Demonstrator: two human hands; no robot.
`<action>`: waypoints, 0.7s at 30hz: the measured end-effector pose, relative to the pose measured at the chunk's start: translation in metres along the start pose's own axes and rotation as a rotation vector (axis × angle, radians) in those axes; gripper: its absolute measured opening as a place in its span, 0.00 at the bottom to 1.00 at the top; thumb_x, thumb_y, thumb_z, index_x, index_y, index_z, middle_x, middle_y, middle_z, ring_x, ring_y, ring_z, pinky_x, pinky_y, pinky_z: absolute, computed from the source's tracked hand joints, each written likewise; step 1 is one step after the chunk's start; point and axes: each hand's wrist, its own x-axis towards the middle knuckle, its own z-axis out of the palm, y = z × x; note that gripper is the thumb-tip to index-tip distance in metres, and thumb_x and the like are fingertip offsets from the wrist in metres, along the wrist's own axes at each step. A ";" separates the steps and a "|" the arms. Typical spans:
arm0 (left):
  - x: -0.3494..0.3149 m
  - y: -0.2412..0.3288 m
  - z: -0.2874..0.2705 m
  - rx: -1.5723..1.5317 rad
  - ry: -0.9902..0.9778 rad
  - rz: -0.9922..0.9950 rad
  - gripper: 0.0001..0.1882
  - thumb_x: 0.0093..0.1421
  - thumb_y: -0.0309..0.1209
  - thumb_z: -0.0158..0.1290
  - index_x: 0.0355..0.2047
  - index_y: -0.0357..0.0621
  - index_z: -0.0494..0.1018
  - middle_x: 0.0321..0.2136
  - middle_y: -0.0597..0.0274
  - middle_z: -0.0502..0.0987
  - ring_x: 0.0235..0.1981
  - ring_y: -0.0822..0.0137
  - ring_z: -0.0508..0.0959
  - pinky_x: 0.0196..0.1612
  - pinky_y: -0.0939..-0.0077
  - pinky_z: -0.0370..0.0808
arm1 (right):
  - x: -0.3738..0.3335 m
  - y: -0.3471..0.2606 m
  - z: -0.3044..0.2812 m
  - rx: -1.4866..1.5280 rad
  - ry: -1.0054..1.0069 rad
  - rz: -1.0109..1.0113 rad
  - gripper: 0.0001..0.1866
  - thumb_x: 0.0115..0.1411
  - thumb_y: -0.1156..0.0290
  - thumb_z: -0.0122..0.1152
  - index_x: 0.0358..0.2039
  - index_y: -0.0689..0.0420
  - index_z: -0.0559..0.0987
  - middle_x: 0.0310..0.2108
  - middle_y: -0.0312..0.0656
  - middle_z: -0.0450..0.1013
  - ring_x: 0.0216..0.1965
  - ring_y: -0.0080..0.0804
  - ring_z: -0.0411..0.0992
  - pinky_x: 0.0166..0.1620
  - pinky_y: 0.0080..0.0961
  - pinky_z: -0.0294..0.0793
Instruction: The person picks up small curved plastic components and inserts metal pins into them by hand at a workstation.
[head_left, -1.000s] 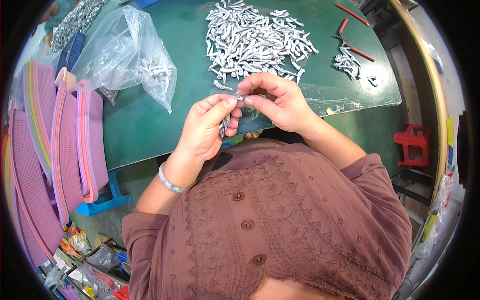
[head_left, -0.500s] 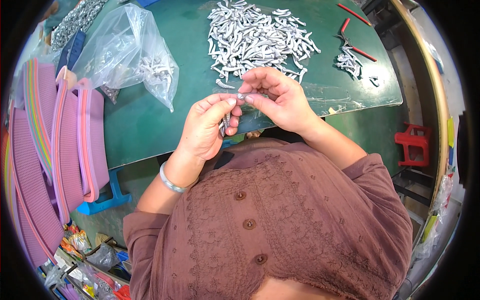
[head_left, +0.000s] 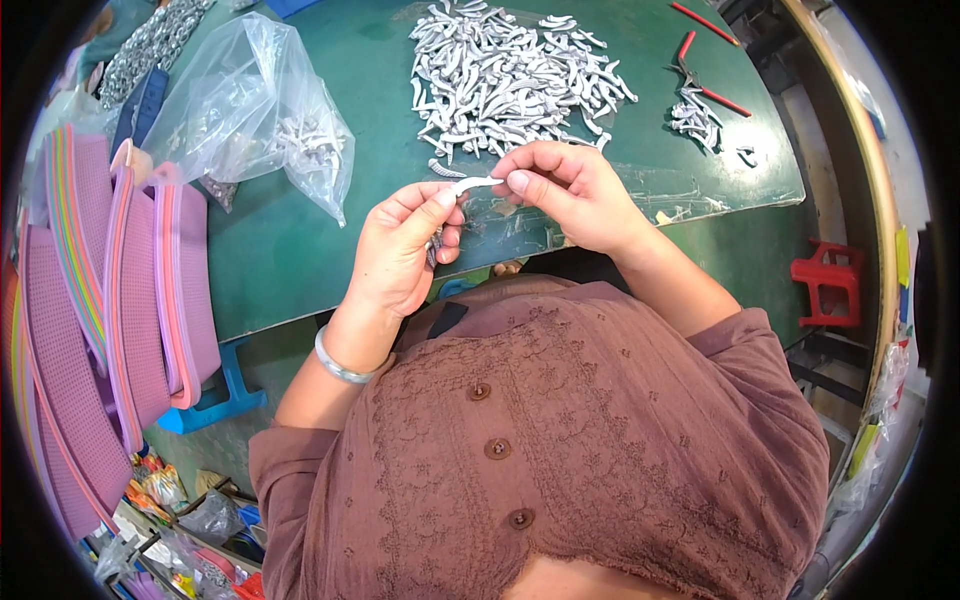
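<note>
A small curved silver-white piece [head_left: 474, 184], claw-like in shape, spans the gap between my two hands above the near table edge. My left hand [head_left: 395, 240] pinches its left end between thumb and forefinger. More silvery pieces [head_left: 434, 247] show under that hand's curled fingers, partly hidden. At the right end, the thumb and forefinger of my right hand [head_left: 580, 195] close on the tip. Just beyond lies a big heap [head_left: 510, 85] of similar curved pieces, with one loose piece [head_left: 446, 169] at its near left edge.
On the green table [head_left: 385, 130] are a clear plastic bag [head_left: 250, 110] of pieces, red-handled pliers [head_left: 690, 72], a slim red tool [head_left: 705, 22] and a small cluster of pieces [head_left: 693, 125]. Stacked purple baskets [head_left: 130, 290] stand left. A blue stool [head_left: 225, 395] and red stool [head_left: 828, 283] flank me.
My hands have moved slightly apart, the left one a little left and down. The curved piece between them, mostly covered by fingers before, now shows along its length.
</note>
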 end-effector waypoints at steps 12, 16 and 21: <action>0.000 -0.003 0.001 0.078 0.028 0.066 0.07 0.56 0.29 0.49 0.32 0.38 0.71 0.21 0.66 0.70 0.20 0.77 0.67 0.20 0.87 0.64 | 0.001 0.000 0.002 0.093 -0.018 0.153 0.09 0.56 0.70 0.53 0.32 0.63 0.75 0.25 0.35 0.72 0.26 0.16 0.67 0.32 0.14 0.67; -0.001 -0.003 0.002 0.043 0.034 0.052 0.07 0.56 0.29 0.49 0.32 0.38 0.71 0.21 0.66 0.70 0.19 0.77 0.67 0.20 0.87 0.64 | 0.000 0.002 0.005 0.084 0.029 0.139 0.07 0.54 0.74 0.55 0.33 0.63 0.74 0.26 0.34 0.71 0.28 0.16 0.67 0.32 0.13 0.67; 0.001 -0.004 0.001 0.010 0.021 0.021 0.06 0.56 0.28 0.48 0.31 0.38 0.71 0.21 0.66 0.70 0.19 0.77 0.67 0.20 0.87 0.63 | -0.001 0.005 0.007 0.014 0.034 0.059 0.07 0.53 0.75 0.55 0.32 0.64 0.74 0.25 0.34 0.71 0.28 0.15 0.67 0.33 0.14 0.67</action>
